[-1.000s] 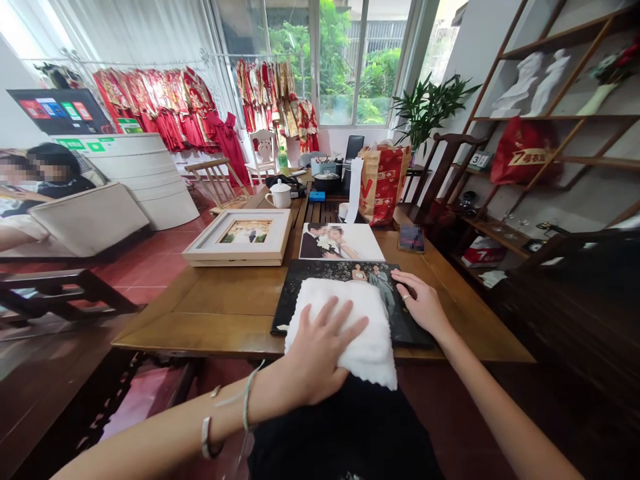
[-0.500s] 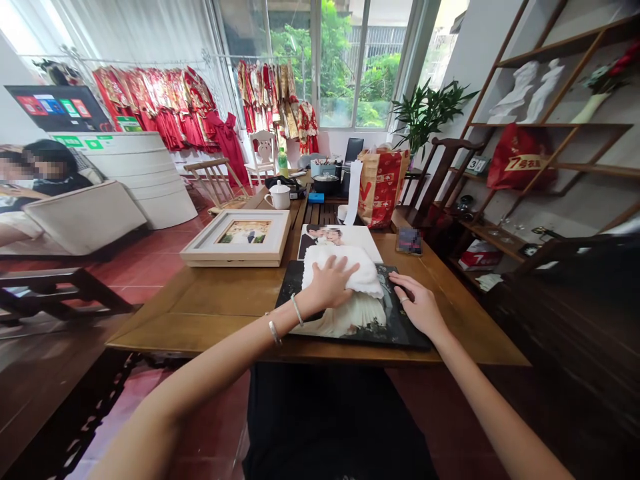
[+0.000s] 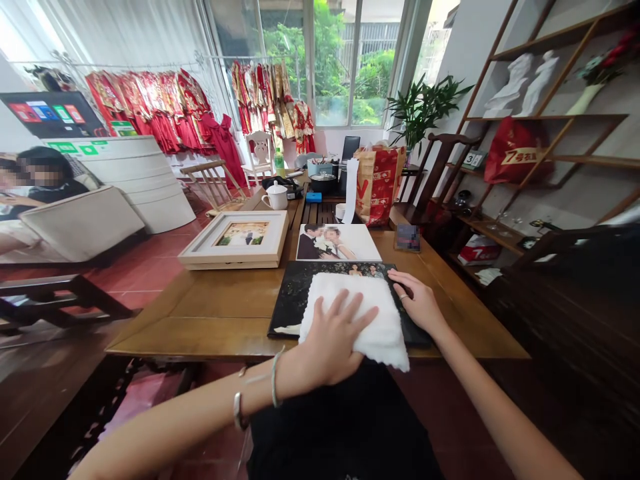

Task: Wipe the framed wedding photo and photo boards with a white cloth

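Note:
A dark photo panel with a wedding picture lies at the near edge of the wooden table. A white fluffy cloth covers its right part and hangs over the table edge. My left hand lies flat on the cloth, fingers spread. My right hand rests with fingers flat on the panel's right edge, beside the cloth.
Behind the panel lie a lighter wedding photo and a boxed white frame. A phone, a red paper bag and a white teapot stand farther back. Shelves line the right wall. A person sits on a sofa at left.
My left hand has slid the cloth from the panel's far edge back toward me, down to its near edge. My right hand has stayed on the panel's right side.

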Tool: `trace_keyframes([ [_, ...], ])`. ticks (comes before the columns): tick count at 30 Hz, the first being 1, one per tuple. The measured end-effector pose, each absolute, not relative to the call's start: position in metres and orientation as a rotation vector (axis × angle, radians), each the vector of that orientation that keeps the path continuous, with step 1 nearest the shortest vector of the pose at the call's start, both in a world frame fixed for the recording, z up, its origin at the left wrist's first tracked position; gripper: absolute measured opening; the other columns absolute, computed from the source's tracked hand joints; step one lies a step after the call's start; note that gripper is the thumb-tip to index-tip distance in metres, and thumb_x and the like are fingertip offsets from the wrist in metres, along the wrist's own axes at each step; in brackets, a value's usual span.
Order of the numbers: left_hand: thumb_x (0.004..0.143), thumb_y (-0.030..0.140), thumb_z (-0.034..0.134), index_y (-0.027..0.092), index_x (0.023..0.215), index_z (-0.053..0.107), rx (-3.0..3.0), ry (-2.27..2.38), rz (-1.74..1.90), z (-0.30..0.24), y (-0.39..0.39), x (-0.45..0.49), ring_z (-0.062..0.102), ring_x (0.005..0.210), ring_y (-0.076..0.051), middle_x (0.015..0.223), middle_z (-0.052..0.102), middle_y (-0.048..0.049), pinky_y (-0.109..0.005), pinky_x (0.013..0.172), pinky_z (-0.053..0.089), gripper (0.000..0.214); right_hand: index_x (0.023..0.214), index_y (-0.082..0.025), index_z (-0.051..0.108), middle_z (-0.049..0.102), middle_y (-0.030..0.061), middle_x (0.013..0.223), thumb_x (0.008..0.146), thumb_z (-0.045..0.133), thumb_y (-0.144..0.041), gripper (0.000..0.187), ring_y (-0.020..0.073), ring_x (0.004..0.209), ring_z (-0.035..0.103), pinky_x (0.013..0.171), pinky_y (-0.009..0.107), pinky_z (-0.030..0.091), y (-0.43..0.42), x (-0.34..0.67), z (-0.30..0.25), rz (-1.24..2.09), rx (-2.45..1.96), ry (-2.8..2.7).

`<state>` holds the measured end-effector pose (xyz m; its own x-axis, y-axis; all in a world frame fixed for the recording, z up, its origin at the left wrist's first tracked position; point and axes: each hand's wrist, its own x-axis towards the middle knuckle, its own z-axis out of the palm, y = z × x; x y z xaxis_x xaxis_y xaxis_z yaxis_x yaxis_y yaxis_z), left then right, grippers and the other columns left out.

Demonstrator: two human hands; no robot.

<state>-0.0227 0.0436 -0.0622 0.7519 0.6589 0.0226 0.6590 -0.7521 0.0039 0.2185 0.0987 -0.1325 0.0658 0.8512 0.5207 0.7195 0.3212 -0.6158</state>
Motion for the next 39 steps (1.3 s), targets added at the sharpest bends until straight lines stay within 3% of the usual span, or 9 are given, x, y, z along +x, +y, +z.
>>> trace_keyframes([
  [6,0.084,0.036,0.051,0.028,0.144,0.028,-2.803,-1.203,-0.072,-0.065,0.093,-0.017,0.024,0.134,-0.035,0.15,0.028,-0.008,-0.061,0.097,0.033,0.064,0.104,-0.019,0.069,0.067,0.0105,0.117,0.085,0.046,-0.027,0.031,0.0249,0.111,0.061,0.1,0.044,0.044,0.084,0.198,-0.134,0.201,-1.418,-1.668],
  [10,0.087,0.036,0.047,0.028,0.144,0.028,-2.759,-1.316,-0.047,-0.062,0.133,0.049,0.025,0.134,-0.034,0.149,0.029,-0.0081,-0.062,0.095,0.035,0.061,0.104,-0.018,0.069,0.067,0.0107,0.117,0.085,0.047,-0.026,0.031,0.0254,0.112,0.061,0.1,0.045,0.044,0.09,0.251,-0.13,0.202,-1.428,-1.667],
  [14,0.086,0.034,0.047,0.027,0.144,0.028,-2.757,-1.308,-0.052,-0.059,0.148,0.214,0.023,0.134,-0.035,0.15,0.028,-0.009,-0.063,0.095,0.034,0.061,0.105,-0.016,0.069,0.066,0.0123,0.118,0.085,0.046,-0.025,0.032,0.0257,0.112,0.06,0.101,0.045,0.043,0.106,0.417,-0.127,0.202,-1.424,-1.679],
  [19,0.081,0.03,0.051,0.027,0.144,0.026,-2.822,-1.185,-0.08,-0.075,0.106,0.459,0.018,0.136,-0.036,0.151,0.024,-0.0094,-0.064,0.097,0.03,0.068,0.103,-0.018,0.07,0.067,0.011,0.117,0.085,0.046,-0.025,0.031,0.0257,0.112,0.061,0.1,0.045,0.044,0.114,0.678,-0.139,0.198,-1.42,-1.664],
  [23,0.079,0.031,0.053,0.029,0.146,0.021,-2.91,-1.049,-0.089,-0.097,0.069,0.556,0.015,0.137,-0.035,0.153,0.021,-0.0088,-0.065,0.098,0.028,0.074,0.102,-0.018,0.07,0.068,0.0109,0.115,0.084,0.046,-0.025,0.031,0.0257,0.11,0.062,0.099,0.046,0.045,0.118,0.786,-0.158,0.192,-1.414,-1.653],
  [30,0.082,0.037,0.05,0.029,0.145,0.023,-2.873,-1.025,-0.098,-0.1,0.083,0.548,0.02,0.136,-0.035,0.151,0.024,-0.008,-0.062,0.097,0.032,0.069,0.101,-0.017,0.071,0.066,0.0135,0.117,0.083,0.045,-0.026,0.032,0.0268,0.111,0.061,0.098,0.045,0.045,0.118,0.77,-0.16,0.24,-1.407,-1.658],
  [39,0.086,0.04,0.049,0.028,0.144,0.028,-2.706,-1.202,-0.121,0.001,0.067,0.557,0.026,0.132,-0.035,0.149,0.03,-0.0089,-0.061,0.093,0.037,0.063,0.103,-0.017,0.068,0.065,0.0136,0.117,0.08,0.047,-0.022,0.031,0.0268,0.11,0.061,0.098,0.044,0.046,0.033,0.745,-0.054,0.272,-1.348,-1.561],
])
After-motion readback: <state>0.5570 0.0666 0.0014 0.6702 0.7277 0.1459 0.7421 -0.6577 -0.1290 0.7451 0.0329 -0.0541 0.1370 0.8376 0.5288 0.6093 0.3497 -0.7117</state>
